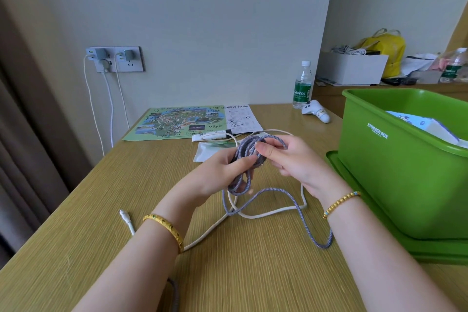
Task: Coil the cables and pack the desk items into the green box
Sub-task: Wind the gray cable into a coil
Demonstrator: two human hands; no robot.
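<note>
Above the middle of the wooden desk, my left hand and my right hand both grip a braided grey-purple cable wound into several loops. Its loose tail trails down over the desk toward the green box. A white cable lies beneath it, with its plug end at the left. The green storage box stands at the right on its green lid. White items lie inside the box.
A colourful map sheet, a white paper and small white packets lie at the back. A water bottle and a white controller stand near the box. Chargers hang from the wall socket.
</note>
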